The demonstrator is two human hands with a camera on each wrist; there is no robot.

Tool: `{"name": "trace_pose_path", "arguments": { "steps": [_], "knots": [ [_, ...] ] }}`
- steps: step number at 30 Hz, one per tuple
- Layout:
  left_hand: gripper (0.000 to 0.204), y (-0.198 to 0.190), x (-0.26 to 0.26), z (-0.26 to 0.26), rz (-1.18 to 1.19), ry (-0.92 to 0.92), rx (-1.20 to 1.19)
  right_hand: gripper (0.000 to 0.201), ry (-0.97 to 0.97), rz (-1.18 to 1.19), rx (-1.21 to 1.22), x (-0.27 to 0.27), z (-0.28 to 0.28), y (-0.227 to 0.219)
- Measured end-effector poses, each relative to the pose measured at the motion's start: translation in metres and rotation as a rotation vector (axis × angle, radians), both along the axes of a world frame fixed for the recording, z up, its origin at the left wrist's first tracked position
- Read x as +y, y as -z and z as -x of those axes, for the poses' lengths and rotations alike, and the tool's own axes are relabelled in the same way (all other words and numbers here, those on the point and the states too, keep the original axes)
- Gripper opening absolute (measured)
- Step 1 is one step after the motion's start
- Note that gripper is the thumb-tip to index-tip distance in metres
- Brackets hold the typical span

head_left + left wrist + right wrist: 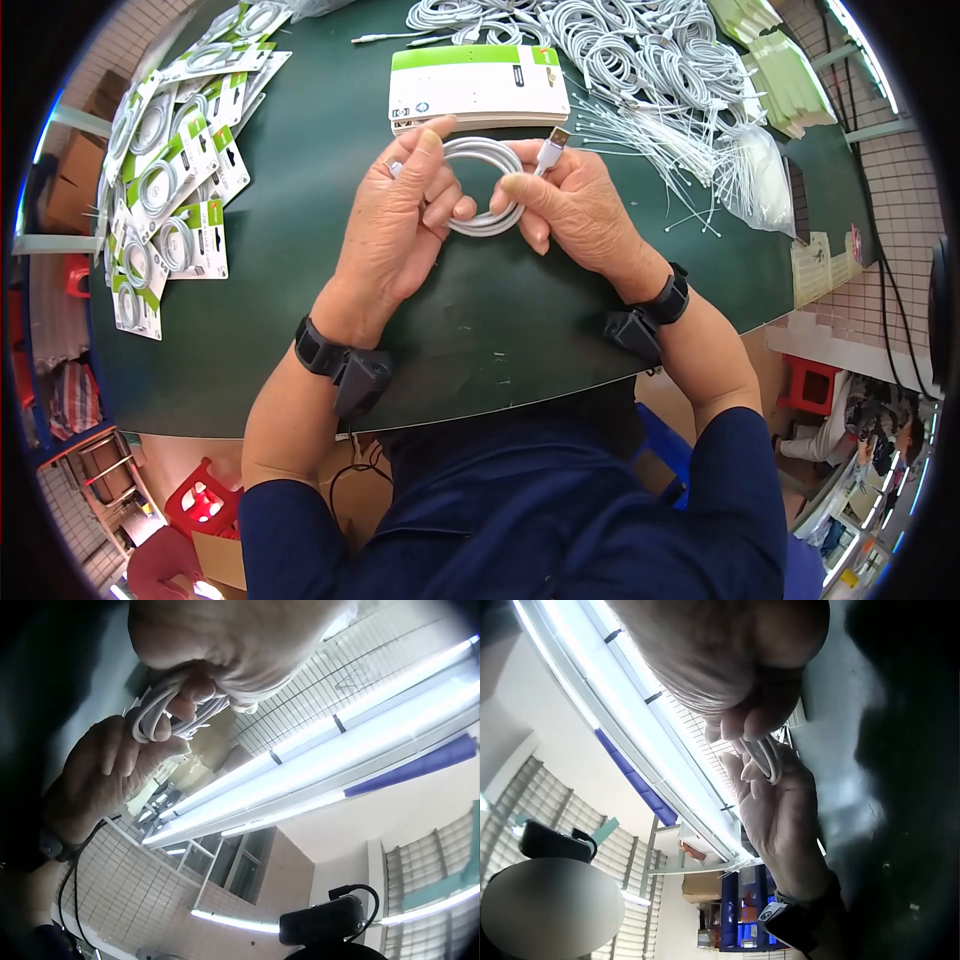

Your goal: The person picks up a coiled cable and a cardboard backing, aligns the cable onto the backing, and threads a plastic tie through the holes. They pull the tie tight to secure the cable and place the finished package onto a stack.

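Observation:
A coiled white USB cable (484, 226) is held up between both hands over the green table, just in front of a stack of printed cards. My left hand (392, 215) grips the coil's left side, and a small plug end shows by its thumb. On the other side my right hand (580, 210) pinches the coil with the thumb on top. The metal USB plug (553, 148) points up beside the right index finger. In the left wrist view the cable loops (154, 712) pass between the two hands. The right wrist view shows part of the coil (763, 759) under the fingers.
The stack of green-and-white cards (478, 85) lies ahead. Carded cables (160, 190) pile up at left. Many loose coiled cables (640, 50) lie at the back right, beside white cable ties (650, 145), a plastic bag (755, 185) and green card stacks (785, 85).

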State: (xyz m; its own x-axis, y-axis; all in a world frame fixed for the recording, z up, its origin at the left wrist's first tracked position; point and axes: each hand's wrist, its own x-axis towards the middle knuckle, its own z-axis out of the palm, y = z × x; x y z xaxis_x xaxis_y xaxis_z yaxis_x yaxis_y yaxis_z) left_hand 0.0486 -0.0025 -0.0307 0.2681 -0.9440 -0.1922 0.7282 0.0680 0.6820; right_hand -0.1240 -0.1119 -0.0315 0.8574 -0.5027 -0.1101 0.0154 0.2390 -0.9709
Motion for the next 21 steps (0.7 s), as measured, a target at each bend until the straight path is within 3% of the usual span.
{"name": "trace_pose_path", "arguments": {
  "steps": [2, 5, 8, 11, 14, 15, 18, 21],
  "knots": [
    [0.033, -0.004, 0.001, 0.0, -0.002, -0.033, 0.019, 0.039, 0.051, -0.083, -0.132, 0.002, -0.003, 0.009],
    [0.032, 0.003, 0.002, 0.001, 0.047, 0.007, -0.151, 0.035, 0.099, -0.392, -0.176, 0.011, -0.009, 0.006],
    [0.035, -0.001, 0.0, 0.007, -0.105, 0.016, -0.349, 0.04, 0.06, -0.131, -0.009, 0.016, -0.012, 0.01],
    [0.041, 0.007, 0.007, -0.003, 0.01, 0.138, -0.059, 0.042, -0.013, 0.017, 0.027, 0.011, -0.006, 0.003],
    [0.049, -0.002, 0.012, -0.006, 0.027, 0.19, -0.163, 0.04, -0.054, -0.06, 0.048, 0.012, -0.001, 0.0],
    [0.05, -0.004, 0.012, -0.006, 0.006, 0.17, -0.327, 0.04, -0.061, -0.076, 0.055, 0.013, 0.001, 0.001],
    [0.054, -0.005, 0.01, -0.008, -0.029, 0.16, -0.748, 0.039, -0.11, 0.206, 0.102, 0.011, 0.002, 0.0],
    [0.053, -0.007, 0.008, -0.009, -0.124, 0.223, -0.795, 0.038, -0.141, 0.333, 0.179, 0.014, 0.003, 0.0]
  ]
}}
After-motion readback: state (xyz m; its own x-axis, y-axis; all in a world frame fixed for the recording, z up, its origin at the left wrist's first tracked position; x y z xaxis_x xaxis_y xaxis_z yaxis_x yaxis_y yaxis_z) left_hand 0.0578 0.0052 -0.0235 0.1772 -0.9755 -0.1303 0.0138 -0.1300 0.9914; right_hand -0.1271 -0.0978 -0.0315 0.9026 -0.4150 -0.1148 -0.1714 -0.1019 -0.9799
